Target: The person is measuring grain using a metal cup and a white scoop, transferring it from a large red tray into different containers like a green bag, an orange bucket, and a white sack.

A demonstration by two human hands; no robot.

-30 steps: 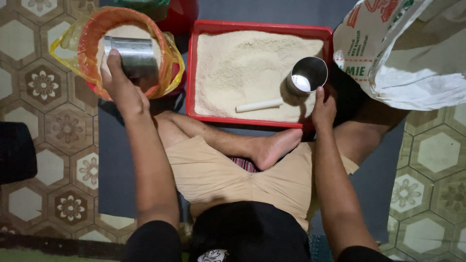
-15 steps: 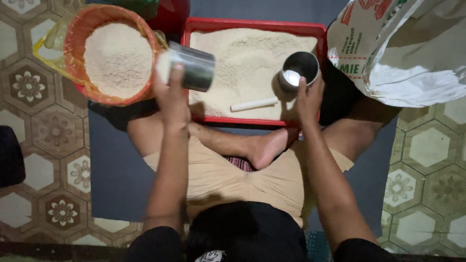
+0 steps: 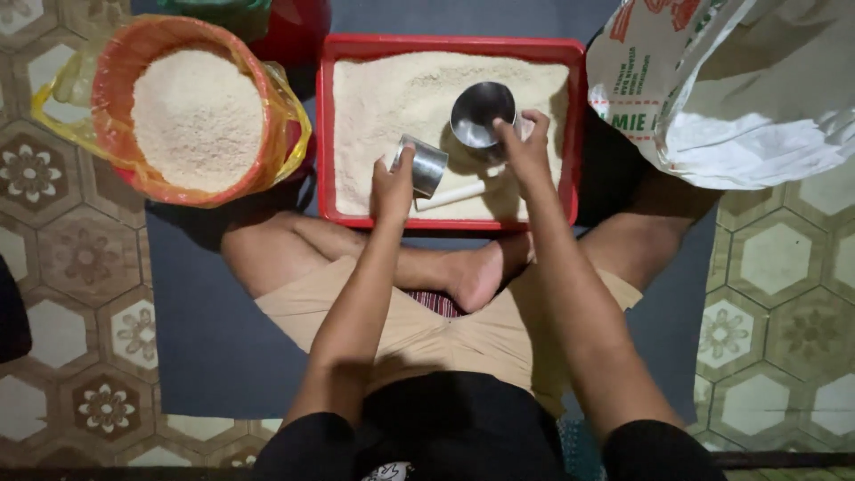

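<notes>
I sit cross-legged before a red tray [image 3: 328, 134] filled with pale flour-like powder. My left hand [image 3: 390, 189] holds a small metal cup [image 3: 424, 166] tipped on its side over the tray's near part. My right hand [image 3: 527, 147] grips a second metal cup [image 3: 481, 114], open side up, just above the powder. A white stick [image 3: 454, 194] lies on the powder between my two hands. To the left stands an orange bucket [image 3: 125, 53] lined with yellow plastic, heaped with the same powder.
A big white printed sack [image 3: 739, 89] lies open at the right of the tray. A red container [image 3: 298, 31] with a green one behind it stands at the back. I sit on a dark mat [image 3: 205, 338] over patterned floor tiles.
My left hand carried its cup from the orange bucket across to the tray. My right hand moved its cup from the tray's right edge toward the middle.
</notes>
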